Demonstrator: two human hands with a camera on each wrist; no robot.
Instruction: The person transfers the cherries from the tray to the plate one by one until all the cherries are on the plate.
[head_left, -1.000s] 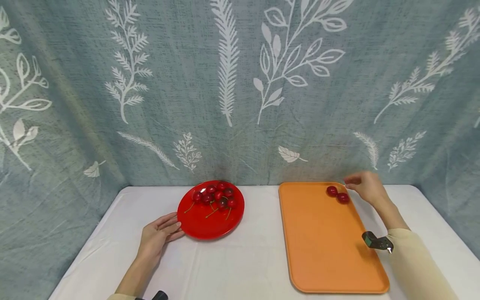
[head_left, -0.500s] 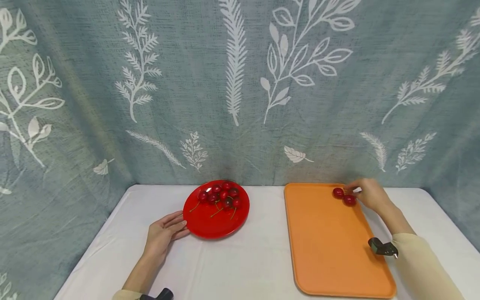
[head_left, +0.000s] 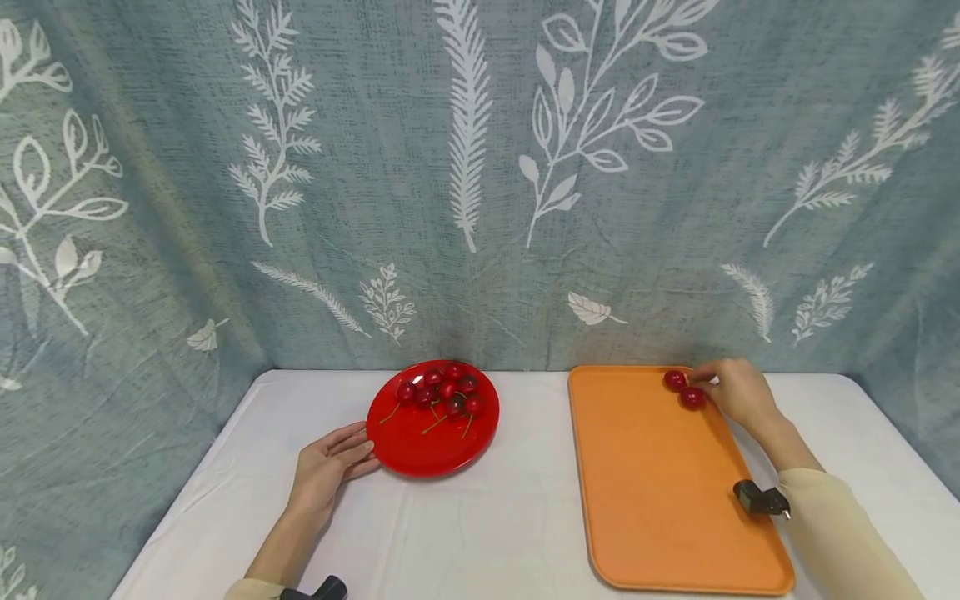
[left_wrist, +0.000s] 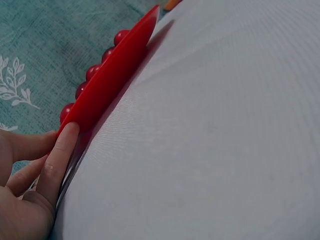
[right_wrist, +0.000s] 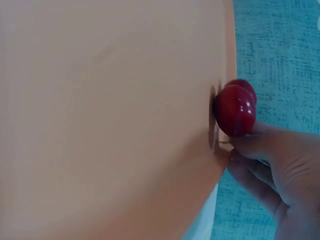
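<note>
In the head view, my left hand [head_left: 324, 468] is at the left rim of a round red plate [head_left: 427, 454]. The left wrist view has the fingertips on both sides of the plate's rim [left_wrist: 102, 97], pinching it. Several red cherries [head_left: 447, 389], some with green stems, lie together on the plate's far half. Over the far right corner of an orange tray [head_left: 660, 492], my right hand [head_left: 742, 393] pinches at the stem of a cherry [head_left: 693, 398], its fingertips close beneath the fruit [right_wrist: 236, 111] in the right wrist view. A second cherry [head_left: 674, 381] sits right behind it.
A white cloth [head_left: 532, 500] covers the table, with bare cloth between plate and tray. Behind it hangs a blue-green curtain [head_left: 360, 208] with white leaf patterns. Black wrist devices [head_left: 761, 498] are strapped on both arms.
My right hand has come in from the tray's outer edge to the cherries, and the nearer cherry has shifted slightly. The left hand and plate hold still while the head view has turned a little.
</note>
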